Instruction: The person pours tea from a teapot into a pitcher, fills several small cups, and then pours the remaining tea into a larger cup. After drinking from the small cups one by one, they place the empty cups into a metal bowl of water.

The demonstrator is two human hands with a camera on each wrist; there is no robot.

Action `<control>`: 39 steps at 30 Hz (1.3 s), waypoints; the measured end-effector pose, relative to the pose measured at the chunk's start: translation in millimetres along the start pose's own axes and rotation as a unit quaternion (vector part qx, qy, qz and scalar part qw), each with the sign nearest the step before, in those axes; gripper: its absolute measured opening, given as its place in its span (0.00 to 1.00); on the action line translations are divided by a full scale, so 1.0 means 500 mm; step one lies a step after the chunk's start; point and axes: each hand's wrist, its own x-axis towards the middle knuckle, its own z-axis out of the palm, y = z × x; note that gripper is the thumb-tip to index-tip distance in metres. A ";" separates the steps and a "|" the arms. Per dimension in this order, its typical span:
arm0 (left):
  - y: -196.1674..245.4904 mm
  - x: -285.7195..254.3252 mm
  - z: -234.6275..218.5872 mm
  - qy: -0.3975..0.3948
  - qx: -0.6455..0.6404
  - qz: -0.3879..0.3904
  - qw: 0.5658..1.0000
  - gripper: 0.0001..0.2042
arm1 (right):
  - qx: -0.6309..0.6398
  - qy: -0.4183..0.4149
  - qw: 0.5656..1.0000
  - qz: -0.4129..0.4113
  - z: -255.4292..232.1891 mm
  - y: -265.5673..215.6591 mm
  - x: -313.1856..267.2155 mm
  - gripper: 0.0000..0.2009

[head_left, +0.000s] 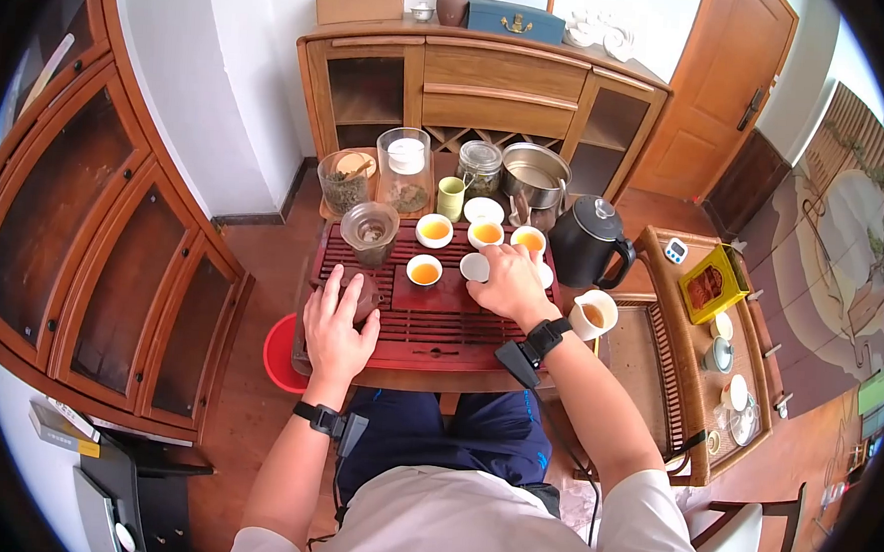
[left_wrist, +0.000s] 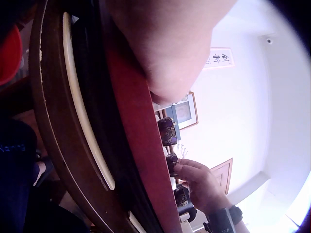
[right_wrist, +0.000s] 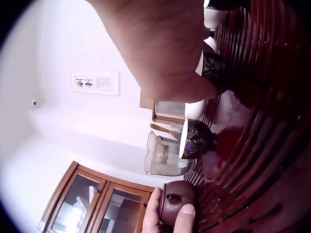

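A red slatted tea tray lies in front of me. My left hand rests at its left side, fingers and thumb round a small brown teapot, also seen in the right wrist view as the teapot. My right hand reaches over the tray's far right and pinches the rim of an empty cup, white inside and dark purple outside; the cup shows between its fingertips. Filled cups stand close by.
A glass pitcher stands at the tray's far left and a black kettle just off its right edge. Glass jars and a steel bowl line the back. A white cup of tea sits right of my wrist. A red bin is below left.
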 end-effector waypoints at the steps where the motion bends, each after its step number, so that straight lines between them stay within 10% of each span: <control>1: 0.000 0.000 0.000 0.000 0.000 0.001 1.000 0.30 | -0.002 -0.005 1.000 0.001 -0.002 0.001 -0.001 0.29; 14: -0.003 -0.001 0.005 0.017 0.005 0.012 1.000 0.30 | 0.031 0.191 0.980 -0.042 -0.061 0.063 -0.087 0.30; 22: 0.001 0.001 -0.001 -0.001 -0.004 -0.001 1.000 0.30 | -0.079 0.267 0.955 0.099 -0.082 0.147 -0.190 0.39; 29: 0.004 0.002 -0.003 0.002 0.001 -0.002 1.000 0.30 | 0.027 0.117 0.956 0.267 -0.091 0.233 -0.273 0.54; 39: -0.002 0.000 0.003 0.008 0.000 0.009 1.000 0.30 | 0.220 0.165 0.937 0.216 -0.051 0.276 -0.276 0.46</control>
